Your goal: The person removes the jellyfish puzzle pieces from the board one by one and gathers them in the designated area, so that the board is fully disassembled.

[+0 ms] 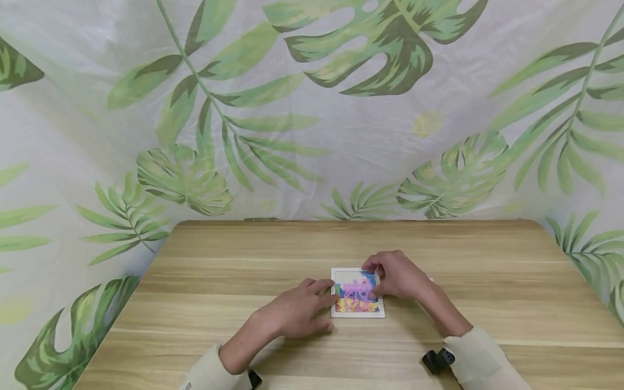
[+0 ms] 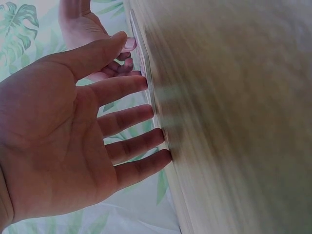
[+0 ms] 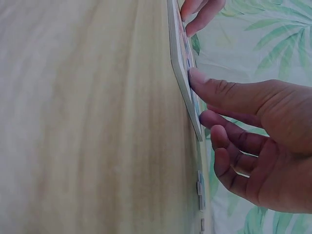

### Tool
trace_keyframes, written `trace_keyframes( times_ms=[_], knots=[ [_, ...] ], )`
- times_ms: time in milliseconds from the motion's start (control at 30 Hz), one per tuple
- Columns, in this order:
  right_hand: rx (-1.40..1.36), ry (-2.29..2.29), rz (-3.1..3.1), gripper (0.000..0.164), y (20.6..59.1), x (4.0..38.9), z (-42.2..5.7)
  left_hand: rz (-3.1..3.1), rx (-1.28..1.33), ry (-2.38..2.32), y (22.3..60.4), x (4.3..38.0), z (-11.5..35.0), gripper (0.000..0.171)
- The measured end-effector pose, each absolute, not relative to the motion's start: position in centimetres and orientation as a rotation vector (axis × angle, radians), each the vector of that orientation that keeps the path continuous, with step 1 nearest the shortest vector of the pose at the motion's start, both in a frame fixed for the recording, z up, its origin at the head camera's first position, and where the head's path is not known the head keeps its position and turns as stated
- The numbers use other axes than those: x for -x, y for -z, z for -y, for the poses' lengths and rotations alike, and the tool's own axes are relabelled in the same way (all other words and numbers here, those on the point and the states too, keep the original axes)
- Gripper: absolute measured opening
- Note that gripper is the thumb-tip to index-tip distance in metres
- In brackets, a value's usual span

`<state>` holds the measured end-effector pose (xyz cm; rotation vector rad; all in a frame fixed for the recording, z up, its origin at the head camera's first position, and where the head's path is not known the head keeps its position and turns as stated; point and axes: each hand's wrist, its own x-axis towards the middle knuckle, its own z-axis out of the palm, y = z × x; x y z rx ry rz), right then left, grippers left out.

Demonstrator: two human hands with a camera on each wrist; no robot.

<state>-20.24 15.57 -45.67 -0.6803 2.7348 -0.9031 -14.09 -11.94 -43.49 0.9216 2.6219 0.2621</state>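
The right hand bends over the far right corner of a picture board, its forefinger by the far edge and its thumb on the right side of the picture. The other fingers are curled; I cannot tell whether thumb and forefinger grip a part of the board or merely rest on it. The left hand is relaxed and grasps nothing, its fingers nearly straight, with fingertips at the board's left edge.

The board lies on the wooden table, between the two hands. It looks nearly square, so no long axis stands out; two sides run roughly level with the table's far edge and the other two point away from the person. The yellow part of the picture is toward the person.

The board is thin, with a white border. Inside, yellow and pink shapes fill the near strip, purple and pink the middle, blue the far right corner, and a pale patch the far left.

A few small flat pieces sit on the table beyond the board's corner, too blurred to make out. Leafy cloth hangs behind.
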Motion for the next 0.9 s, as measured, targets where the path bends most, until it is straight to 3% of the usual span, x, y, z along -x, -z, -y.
trace_keyframes(
  times_ms=[433, 733, 900],
  knots=[
    [0.712, 0.896, -2.636, 0.053, 46.46, 20.97, -15.76, -2.621, -0.927, -0.262, 43.53, 14.09, 11.94, 0.06],
    [0.748, 0.883, -2.66, 0.048, 46.31, 20.63, -15.87, -2.619, -0.923, -0.25, 43.44, 14.09, 12.09, 0.061],
    [0.757, 0.906, -2.653, 0.036, 46.06, 20.42, -16.21, -2.619, -0.929, -0.242, 43.52, 14.07, 12.1, 0.061]
  ],
)
